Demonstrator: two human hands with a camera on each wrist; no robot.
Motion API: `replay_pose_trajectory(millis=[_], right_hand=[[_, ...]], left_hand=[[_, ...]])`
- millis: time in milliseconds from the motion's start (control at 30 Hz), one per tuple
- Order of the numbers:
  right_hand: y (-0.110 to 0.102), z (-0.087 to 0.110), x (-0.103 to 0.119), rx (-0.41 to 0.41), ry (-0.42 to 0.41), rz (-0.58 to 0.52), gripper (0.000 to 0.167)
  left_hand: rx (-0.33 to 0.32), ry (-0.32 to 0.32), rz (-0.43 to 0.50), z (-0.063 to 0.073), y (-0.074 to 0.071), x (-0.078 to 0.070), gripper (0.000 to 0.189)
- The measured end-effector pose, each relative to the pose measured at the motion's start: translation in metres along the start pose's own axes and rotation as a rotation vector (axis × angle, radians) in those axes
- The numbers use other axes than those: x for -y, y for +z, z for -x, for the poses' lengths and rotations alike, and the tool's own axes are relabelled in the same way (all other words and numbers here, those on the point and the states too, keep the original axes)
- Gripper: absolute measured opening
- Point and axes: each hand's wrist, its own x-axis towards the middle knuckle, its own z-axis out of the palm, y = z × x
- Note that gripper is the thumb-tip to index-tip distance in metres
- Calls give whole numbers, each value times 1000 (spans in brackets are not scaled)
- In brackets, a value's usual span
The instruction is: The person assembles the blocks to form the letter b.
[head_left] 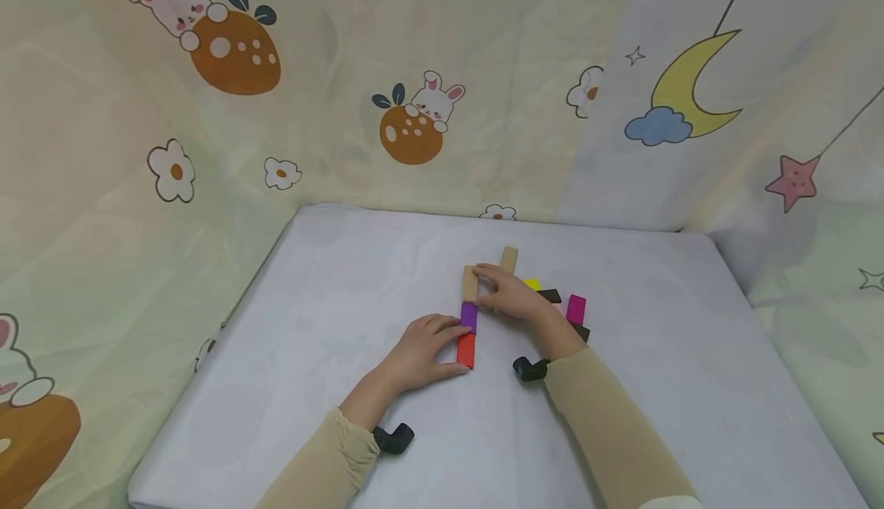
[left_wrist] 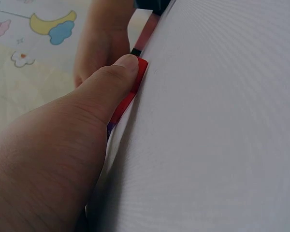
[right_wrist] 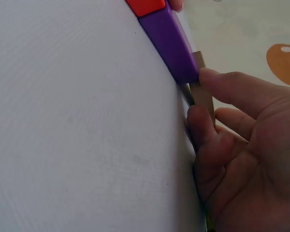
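Three blocks lie end to end in a row on the white table. Nearest is a red block (head_left: 466, 352), then a purple block (head_left: 468, 317), then a plain wooden block (head_left: 470, 285). My left hand (head_left: 421, 352) pinches the red block, its thumb at the near end and fingertips by the seam with the purple one. In the left wrist view the thumb (left_wrist: 128, 65) presses the red block's end. My right hand (head_left: 514, 298) pinches the wooden block from the right, thumb by the purple block's far end. The right wrist view shows the purple block (right_wrist: 169, 43) touching the red one.
Another wooden block (head_left: 509, 259) lies beyond my right hand. Right of that hand are a yellow block (head_left: 532, 284), a dark block (head_left: 550, 295), a magenta block (head_left: 576, 309) and another dark block (head_left: 582, 332), partly behind my forearm. A printed cloth surrounds the white table (head_left: 331, 279).
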Motion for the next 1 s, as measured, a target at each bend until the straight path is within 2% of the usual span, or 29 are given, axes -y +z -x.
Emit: replay_pose_trajectory(millis=[500,700,800,1000], right_hand=[[6,-3,-3,-77,3,-31,63],[7,-4,-4,-90,9,-27,63],[9,-1,-7,-125,36,-42,54],[11,9,-15,-217,98,-151,23]], left_hand=[[6,-11,-10,1,-1,0,68],[-18,7,-5,0,-1,0,68],[-25,13,-1,0,-1,-1,68],[-6,0,12,0,-1,-1,69]])
